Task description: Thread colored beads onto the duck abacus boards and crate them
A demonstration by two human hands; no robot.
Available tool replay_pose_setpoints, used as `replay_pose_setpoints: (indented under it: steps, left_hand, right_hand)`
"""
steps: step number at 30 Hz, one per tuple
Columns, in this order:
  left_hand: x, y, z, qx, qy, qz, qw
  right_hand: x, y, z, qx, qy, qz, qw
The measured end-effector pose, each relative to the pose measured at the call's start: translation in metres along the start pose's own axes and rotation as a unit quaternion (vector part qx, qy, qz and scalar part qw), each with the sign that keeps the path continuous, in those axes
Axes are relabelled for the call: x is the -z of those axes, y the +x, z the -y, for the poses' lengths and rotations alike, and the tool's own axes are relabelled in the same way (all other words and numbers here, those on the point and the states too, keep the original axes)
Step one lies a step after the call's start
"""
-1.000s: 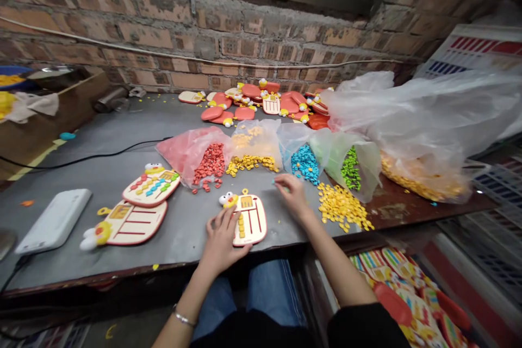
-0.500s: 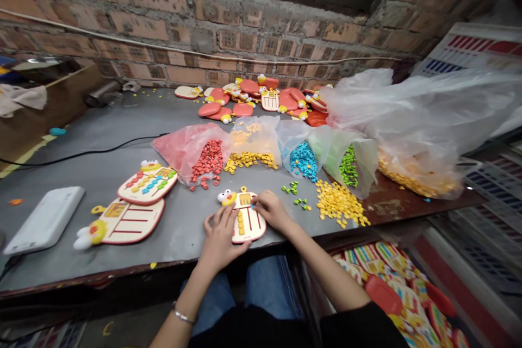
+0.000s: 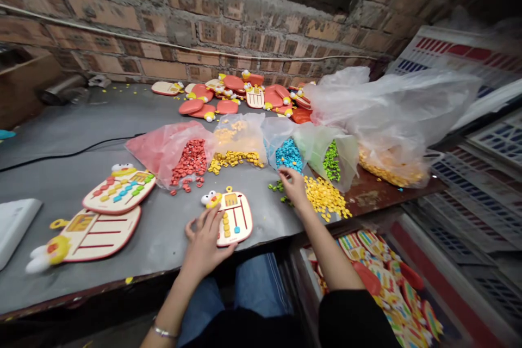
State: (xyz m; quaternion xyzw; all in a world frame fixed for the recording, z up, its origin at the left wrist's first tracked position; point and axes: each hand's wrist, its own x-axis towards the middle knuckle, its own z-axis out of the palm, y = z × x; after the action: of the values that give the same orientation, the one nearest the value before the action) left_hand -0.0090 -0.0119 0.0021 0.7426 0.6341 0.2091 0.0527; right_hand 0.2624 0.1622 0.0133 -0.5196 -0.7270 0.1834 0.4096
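A cream toy board [image 3: 240, 217] with a red rim and a yellow duck-like head lies near the table's front edge. My left hand [image 3: 207, 236] grips its left side, fingers on the upper face and thumb along the lower edge. Yellow beads [image 3: 227, 225] fill one slot of the board, and a single blue bead [image 3: 237, 230] sits low in the slot beside it. My right hand [image 3: 293, 186] is at the front of the blue bead pile [image 3: 289, 155], fingers bent together; what they pinch, if anything, is hidden. Loose green beads [image 3: 276, 187] lie beside this hand.
Bags of red beads [image 3: 190, 163], yellow beads [image 3: 236, 160] and green beads [image 3: 331, 160] stand open behind. Loose yellow beads [image 3: 326, 196] are heaped at right. Two boards [image 3: 118, 190] overlap at left. More boards [image 3: 255, 97] pile by the wall; a crate [image 3: 375, 266] of boards is lower right.
My right hand has left the board and moved right and away to the blue beads. A blue bead now shows in the second slot. My left hand remains on the board; the view has shifted.
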Motion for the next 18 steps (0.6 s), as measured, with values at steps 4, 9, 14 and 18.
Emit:
replay_pose_setpoints:
  steps: [4, 9, 14, 18]
  left_hand:
    - [0.000, 0.000, 0.000, 0.002, 0.000, 0.006, 1.000]
    - [-0.001, 0.000, 0.001, 0.005, 0.000, 0.015, 1.000]
    - [0.001, 0.000, 0.000, 0.006, -0.001, 0.023, 1.000]
    - [0.002, 0.001, 0.000, 0.007, -0.002, 0.023, 1.000]
  right_hand:
    - [0.005, 0.038, -0.038, 0.018, -0.151, 0.056, 0.987]
    - [-0.003, 0.028, -0.030, 0.028, -0.092, 0.027, 0.995]
    - [-0.018, -0.009, 0.028, 0.038, 0.103, 0.043, 0.993]
    - [-0.044, -0.021, 0.064, 0.120, 0.085, 0.155, 0.977]
